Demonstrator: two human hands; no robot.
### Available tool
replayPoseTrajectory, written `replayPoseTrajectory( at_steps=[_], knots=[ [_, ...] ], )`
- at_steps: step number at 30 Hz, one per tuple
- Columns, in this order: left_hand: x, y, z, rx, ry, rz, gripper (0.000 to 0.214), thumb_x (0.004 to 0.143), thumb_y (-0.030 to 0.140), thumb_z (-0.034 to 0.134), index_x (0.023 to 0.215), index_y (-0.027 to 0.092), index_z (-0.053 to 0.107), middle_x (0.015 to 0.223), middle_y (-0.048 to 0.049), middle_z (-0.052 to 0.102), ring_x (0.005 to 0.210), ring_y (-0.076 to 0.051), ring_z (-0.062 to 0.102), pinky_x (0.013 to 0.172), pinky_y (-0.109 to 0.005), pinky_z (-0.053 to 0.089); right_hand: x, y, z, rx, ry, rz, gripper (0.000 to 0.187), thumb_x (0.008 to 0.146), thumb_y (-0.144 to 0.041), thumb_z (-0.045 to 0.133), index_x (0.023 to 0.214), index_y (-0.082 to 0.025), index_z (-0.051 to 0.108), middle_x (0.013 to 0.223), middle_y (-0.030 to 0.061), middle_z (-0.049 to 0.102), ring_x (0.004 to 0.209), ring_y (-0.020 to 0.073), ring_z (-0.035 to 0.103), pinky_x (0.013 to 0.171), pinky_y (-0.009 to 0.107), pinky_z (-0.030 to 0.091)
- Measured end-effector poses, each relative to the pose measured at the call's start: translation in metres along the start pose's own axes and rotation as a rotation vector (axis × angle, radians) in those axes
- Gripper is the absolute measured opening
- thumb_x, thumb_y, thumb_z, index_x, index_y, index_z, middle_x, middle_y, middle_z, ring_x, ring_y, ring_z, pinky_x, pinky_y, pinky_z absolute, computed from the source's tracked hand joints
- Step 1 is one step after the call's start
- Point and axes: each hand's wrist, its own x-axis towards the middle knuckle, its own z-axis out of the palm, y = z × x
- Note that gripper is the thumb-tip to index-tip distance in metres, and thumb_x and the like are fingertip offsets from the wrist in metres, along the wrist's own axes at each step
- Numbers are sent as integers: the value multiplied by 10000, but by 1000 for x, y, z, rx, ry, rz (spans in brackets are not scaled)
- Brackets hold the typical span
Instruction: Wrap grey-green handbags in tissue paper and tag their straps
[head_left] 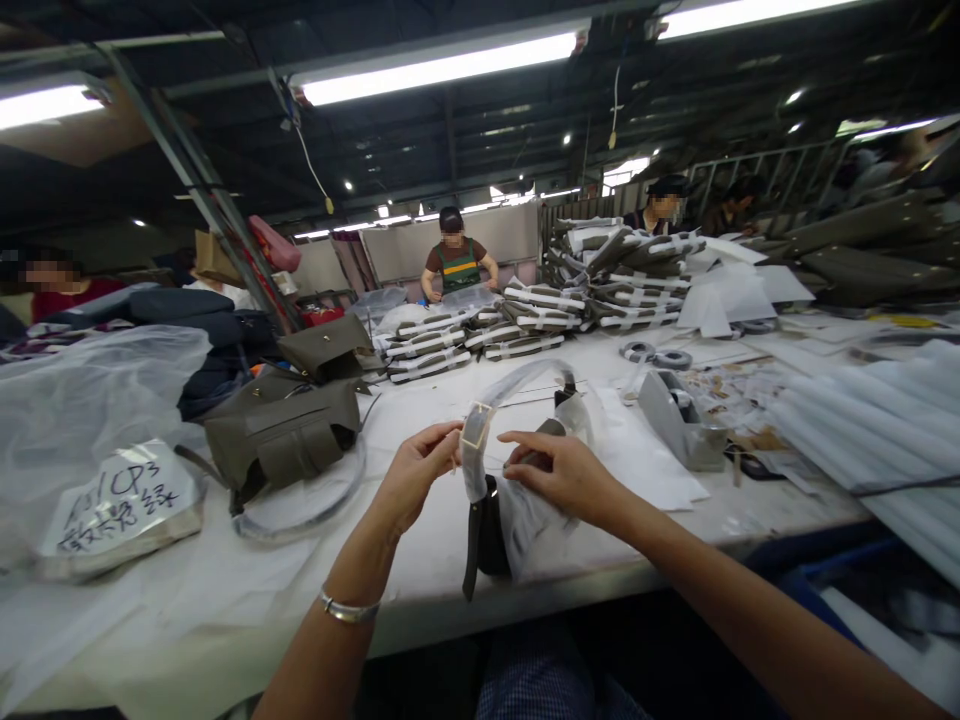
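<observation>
left grip point(415, 475) pinching wrapped strap point(473, 470) at centre, right grip point(559, 472) unclear, open desk point(416, 405) just above, front edge point(427, 612) lower centre

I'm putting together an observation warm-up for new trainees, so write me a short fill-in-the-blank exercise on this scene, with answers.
1. Right by the left hand, a curved strap carries a gold-toned, rectangular ____.
2. The silver-coloured bracelet is on the person's ____ arm.
3. Seen in the picture, the grey tape dispenser stands to the ____ of the right hand.
4. The handwriting on the white sheet is ____ in colour.

Missing words: buckle; left; right; black.
</observation>
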Motion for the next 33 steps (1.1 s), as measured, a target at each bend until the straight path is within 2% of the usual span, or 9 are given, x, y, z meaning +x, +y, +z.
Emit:
replayPoseTrajectory(
  at_steps=[4,8,13,16,19,24,26,29,33],
  knots=[
    [-21,-7,-4,-339,78,-6,328,850,355,732,1107,157,688,670,47,533,683,-69,569,804,-217,523,-29,4,5,166,-69,108,607,793,-305,745,1370,-278,556,1054,22,705,754,144,644,689,258,522],
    [-31,-17,-4,-460,127,37,327,812,294,761,1112,180,695,778,17,647,669,-59,583,830,-236,552,-47,2,12,373,-138,208,586,856,-333,686,1411,-260,512,1018,38,683,736,135,642,637,240,529],
    [-32,-24,-1,-421,133,73,400,761,201,781,1151,245,701,1194,-66,701,674,-64,609,695,-221,564,-48,-7,14,601,-274,148,384,934,-368,603,1298,-249,625,1205,59,685,1065,197,649,906,321,547],
    [-30,-25,3,-376,107,89,412,760,213,793,1158,266,702,1306,-82,653,690,-79,633,617,-206,539,-45,-12,17,678,-298,19,445,940,-318,595,1380,-274,542,1264,64,664,1150,213,633,997,390,526],
    [-30,-25,8,-342,105,114,421,747,241,816,1152,266,706,1306,-92,654,704,-98,656,566,-191,512,-41,-17,23,495,-177,-120,448,927,-261,611,1370,-280,544,1205,64,681,1083,198,662,957,354,550],
    [-33,-24,10,-308,95,136,444,732,240,833,1156,272,706,1284,-86,668,730,-117,682,571,-191,511,-34,-22,31,-23,151,-462,278,927,-144,575,1140,-262,709,1007,63,668,924,173,642,814,306,555],
    [-33,-24,10,-312,101,145,446,719,239,843,1143,276,711,1255,-83,685,717,-114,682,559,-185,498,-32,-23,32,-116,229,-545,231,930,-149,582,1076,-248,731,1091,87,646,929,177,619,791,313,541],
    [-34,-25,10,-341,126,154,455,668,302,885,1092,245,732,1145,-92,731,693,-115,678,560,-185,489,-27,-27,32,-127,196,-606,198,936,-146,587,1068,-228,709,1139,77,667,942,172,613,815,315,518],
    [-36,-29,11,-417,127,182,587,624,503,880,1108,207,727,1070,-111,749,858,-169,697,767,-253,543,-19,-34,30,-207,159,-560,155,959,-172,562,1046,-202,687,895,28,721,811,161,600,765,299,492]
  ],
)
